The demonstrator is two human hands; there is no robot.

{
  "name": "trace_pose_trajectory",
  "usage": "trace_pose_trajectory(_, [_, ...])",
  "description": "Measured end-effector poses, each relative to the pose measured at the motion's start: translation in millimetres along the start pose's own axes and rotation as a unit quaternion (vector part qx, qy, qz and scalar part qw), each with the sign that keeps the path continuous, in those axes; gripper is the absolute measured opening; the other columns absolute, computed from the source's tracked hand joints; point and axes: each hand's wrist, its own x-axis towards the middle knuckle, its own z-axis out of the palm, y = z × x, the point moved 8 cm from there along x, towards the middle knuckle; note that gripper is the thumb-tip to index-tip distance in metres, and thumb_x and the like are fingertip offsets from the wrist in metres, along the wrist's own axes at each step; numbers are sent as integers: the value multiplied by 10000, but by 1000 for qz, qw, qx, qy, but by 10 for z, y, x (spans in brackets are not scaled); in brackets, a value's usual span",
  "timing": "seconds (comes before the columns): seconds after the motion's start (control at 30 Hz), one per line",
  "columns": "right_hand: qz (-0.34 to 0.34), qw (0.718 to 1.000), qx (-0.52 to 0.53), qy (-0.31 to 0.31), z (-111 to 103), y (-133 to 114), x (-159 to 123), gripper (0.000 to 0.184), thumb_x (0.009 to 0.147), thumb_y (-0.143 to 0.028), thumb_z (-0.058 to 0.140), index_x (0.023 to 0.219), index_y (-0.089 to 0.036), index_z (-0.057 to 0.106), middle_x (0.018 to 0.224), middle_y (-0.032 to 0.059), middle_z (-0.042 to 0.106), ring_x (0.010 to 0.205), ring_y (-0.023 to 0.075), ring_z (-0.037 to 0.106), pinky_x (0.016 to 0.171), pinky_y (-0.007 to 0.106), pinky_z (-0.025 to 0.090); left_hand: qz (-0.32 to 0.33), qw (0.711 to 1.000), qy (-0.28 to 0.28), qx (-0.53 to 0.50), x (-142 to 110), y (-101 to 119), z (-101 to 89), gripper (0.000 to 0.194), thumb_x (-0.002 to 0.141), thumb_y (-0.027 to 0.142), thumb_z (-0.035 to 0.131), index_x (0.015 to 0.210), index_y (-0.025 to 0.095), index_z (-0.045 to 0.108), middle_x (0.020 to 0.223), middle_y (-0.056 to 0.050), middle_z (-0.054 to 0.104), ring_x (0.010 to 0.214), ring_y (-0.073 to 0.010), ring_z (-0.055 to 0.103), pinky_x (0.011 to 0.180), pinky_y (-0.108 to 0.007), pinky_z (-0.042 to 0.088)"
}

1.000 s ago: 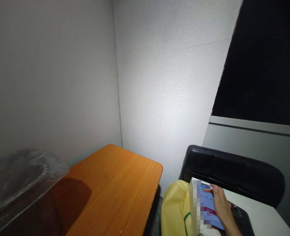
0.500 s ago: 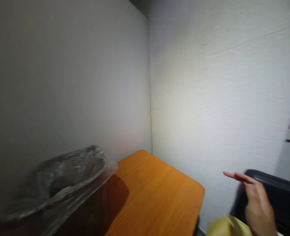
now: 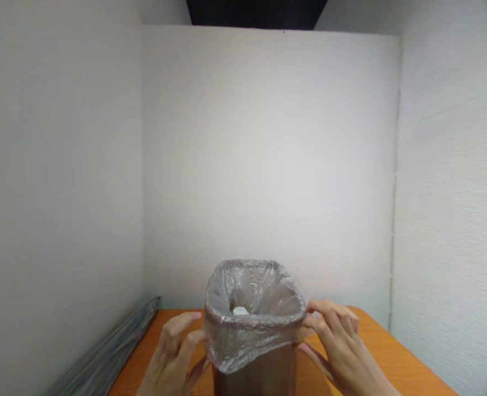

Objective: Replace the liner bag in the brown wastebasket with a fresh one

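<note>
A small brown bin (image 3: 255, 377) stands on an orange wooden table (image 3: 386, 369), lined with a clear plastic bag (image 3: 252, 316) folded over its rim. Something small and white lies inside the bag. My left hand (image 3: 175, 357) is at the bin's left side, fingers curled near the bag's edge. My right hand (image 3: 338, 346) pinches the bag's folded edge at the right rim.
White partition walls close in on the left, back and right. A grey ribbed strip (image 3: 111, 352) lies along the left wall beside the table.
The view has swung left from a phone and a black chair to the bin. My right hand left the phone and came to the bag's rim; my left hand has appeared.
</note>
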Motion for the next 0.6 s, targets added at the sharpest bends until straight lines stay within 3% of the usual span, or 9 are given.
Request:
trace_pose_trajectory(0.07, [4,999,27,19,57,88,-33,155,884,-245,644,1034,-264,608,1082,51,652,1017,243,561,893,363,358,-8,1000,-8,-20,-4,-33,22,155,909,175,559,1033,248,616,1237,-80,509,1170,-203,503,972,-276,464])
trace_pose_trajectory(0.17, [28,995,85,45,-23,242,-16,33,908,-256,607,932,-276,594,983,24,645,953,229,564,839,343,355,-35,995,9,-88,57,-89,-33,137,903,145,529,953,245,608,1187,-71,540,1142,-198,491,943,-260,443])
trace_pose_trajectory(0.3, [120,974,193,19,-8,490,354,67,963,-310,526,916,-271,554,916,12,635,940,225,570,858,365,349,-127,971,-23,-201,499,-358,59,121,945,177,459,918,239,558,945,-37,602,970,-195,516,884,-302,417])
trace_pose_trajectory(0.37, [167,960,224,-8,152,645,684,125,973,-352,494,906,-268,557,881,7,632,917,223,578,915,407,329,-225,943,-36,-242,824,-695,216,127,954,285,476,880,237,567,865,-28,597,903,-206,508,864,-325,399])
trace_pose_trajectory(0.43, [211,944,250,-46,420,841,1005,163,943,-389,511,859,-261,567,865,10,640,925,232,584,982,457,300,-318,892,-67,-314,1096,-1062,484,176,880,399,581,834,230,600,879,-29,614,946,-222,515,945,-353,363])
trace_pose_trajectory(0.47, [240,929,272,-73,594,957,1118,163,909,-401,537,839,-257,570,875,17,650,942,238,586,997,462,304,-331,876,-88,-338,1208,-1200,626,212,828,438,628,814,227,614,877,-26,629,940,-225,536,939,-350,374])
trace_pose_trajectory(0.53, [298,898,303,-111,918,1197,1214,179,852,-424,554,843,-248,584,917,44,672,954,247,594,974,447,358,-370,845,-109,-371,1273,-1463,884,289,806,511,597,831,225,627,875,-29,656,905,-227,578,853,-336,424])
trace_pose_trajectory(0.6, [351,871,315,-136,1167,1394,1138,242,822,-465,546,797,-229,593,880,77,685,895,257,610,890,434,424,-413,815,-125,-387,1135,-1637,1112,338,790,552,572,784,220,635,806,-35,672,813,-225,601,735,-318,444])
